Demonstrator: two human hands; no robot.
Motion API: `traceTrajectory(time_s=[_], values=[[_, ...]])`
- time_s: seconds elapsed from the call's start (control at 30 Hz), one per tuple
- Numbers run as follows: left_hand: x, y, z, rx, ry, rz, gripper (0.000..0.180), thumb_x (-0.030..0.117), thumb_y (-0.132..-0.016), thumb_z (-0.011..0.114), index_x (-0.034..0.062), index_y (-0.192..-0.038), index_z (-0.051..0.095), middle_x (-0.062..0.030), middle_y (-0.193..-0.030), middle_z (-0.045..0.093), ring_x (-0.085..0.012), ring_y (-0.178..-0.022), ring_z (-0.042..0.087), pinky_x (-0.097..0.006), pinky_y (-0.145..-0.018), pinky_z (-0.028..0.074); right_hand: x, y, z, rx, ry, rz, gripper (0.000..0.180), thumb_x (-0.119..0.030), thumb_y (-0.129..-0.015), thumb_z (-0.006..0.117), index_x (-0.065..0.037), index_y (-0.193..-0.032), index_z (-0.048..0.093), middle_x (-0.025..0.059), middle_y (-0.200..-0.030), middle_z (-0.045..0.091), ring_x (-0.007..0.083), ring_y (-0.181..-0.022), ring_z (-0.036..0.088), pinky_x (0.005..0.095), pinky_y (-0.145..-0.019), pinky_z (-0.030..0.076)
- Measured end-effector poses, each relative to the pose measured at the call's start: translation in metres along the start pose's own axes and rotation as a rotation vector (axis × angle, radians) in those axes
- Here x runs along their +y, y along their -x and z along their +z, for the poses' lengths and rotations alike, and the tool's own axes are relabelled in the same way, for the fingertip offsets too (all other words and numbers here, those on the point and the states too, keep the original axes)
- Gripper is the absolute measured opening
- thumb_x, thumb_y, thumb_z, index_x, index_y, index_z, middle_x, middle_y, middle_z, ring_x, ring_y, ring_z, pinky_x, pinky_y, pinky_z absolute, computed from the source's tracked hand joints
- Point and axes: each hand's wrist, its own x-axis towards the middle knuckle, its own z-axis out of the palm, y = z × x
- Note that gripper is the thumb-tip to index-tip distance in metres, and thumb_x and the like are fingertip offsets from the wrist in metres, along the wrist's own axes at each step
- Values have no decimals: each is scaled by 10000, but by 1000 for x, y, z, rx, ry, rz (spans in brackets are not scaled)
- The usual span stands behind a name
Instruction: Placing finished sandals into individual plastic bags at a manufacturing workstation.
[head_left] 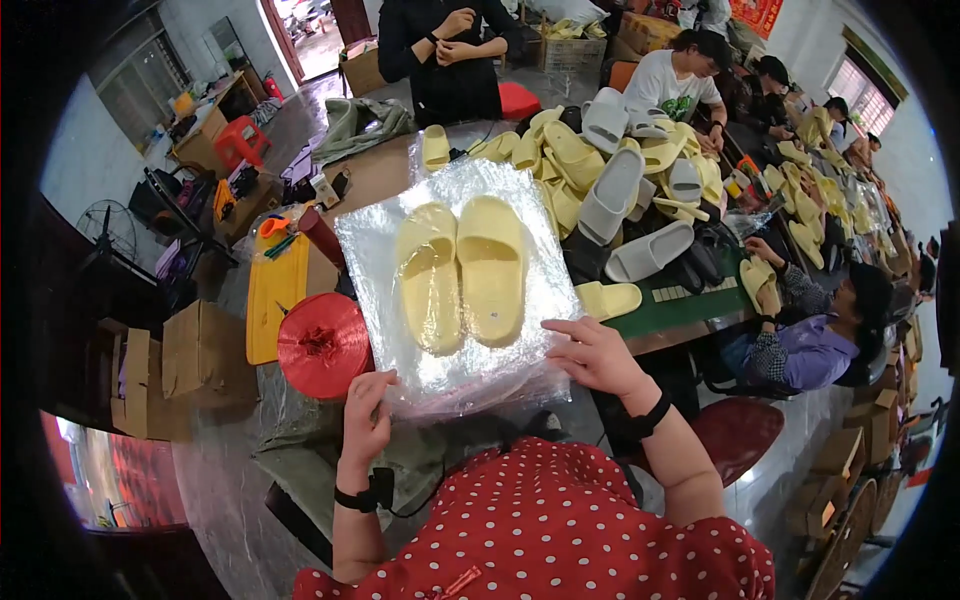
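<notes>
Cardboard boxes (208,350), brown and square-edged, stand at the far left of my remote view, then a smooth yellow board (275,295) and a round roll of glossy red twine (325,350). Just beside the roll, I see the left hand (368,415) raised from an upright forearm, its fingers bent inward at the lower left corner of the clear plastic (365,240); I cannot tell whether they pinch the film. That crinkled sheeting throws silvery glare, and in its middle two pale yellow slippers (492,270) lie side by side, soles down, with broad, smooth straps and rounded ends. The right hand (598,358) reaches in at a slant, palm down, fingers extended and slightly spread over the plastic's lower right edge; its thumb's grip is unclear to me. Further right, matte grey and yellow slippers (612,195) heap loosely beside a flat green surface (690,303).
</notes>
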Motion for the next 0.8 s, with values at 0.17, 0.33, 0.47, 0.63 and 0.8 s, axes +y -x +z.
traceTrajectory(time_s=[0.17, 0.33, 0.47, 0.63, 0.8], values=[[7, -1, 9, -25, -312, 185, 494, 117, -684, 827, 59, -1148, 667, -110, -1063, 667, -326, -1063, 582, -422, -930, 480, 20, 6, 15, 249, -231, 231, 45, -73, -862, 674, -62, -891, 706, 77, -899, 709, 248, -799, 631, 348, -727, 511], [39, -20, 17, -34, -287, 204, 404, 150, -718, 820, 52, -1086, 683, -85, -975, 659, -316, -991, 599, -407, -919, 483, 36, -1, 23, 388, -227, 482, 104, -122, -880, 679, -38, -827, 712, 97, -752, 652, 226, -686, 607, 338, -633, 472], [21, -28, 31, 156, -329, 207, 125, 116, -785, 757, 50, -865, 687, -81, -805, 635, -294, -818, 587, -396, -780, 477, 38, -18, 21, 432, -199, 565, 192, -185, -876, 698, -25, -769, 686, 97, -679, 607, 219, -633, 581, 345, -592, 448], [7, -49, 41, 296, -142, -197, 343, 205, -920, 650, -11, -654, 650, -116, -598, 558, -230, -617, 568, -340, -612, 430, 34, -35, 25, 409, -12, 631, 275, -221, -843, 728, -13, -695, 625, 101, -641, 579, 262, -603, 574, 372, -575, 453], [-17, -64, 56, 172, -64, -504, 455, 335, -925, 632, -48, -683, 667, -130, -517, 548, -189, -486, 528, -356, -520, 397, 39, -32, 47, 444, 286, 547, 132, -168, -805, 729, -92, -873, 644, 90, -883, 630, 311, -866, 592, 407, -734, 471]])
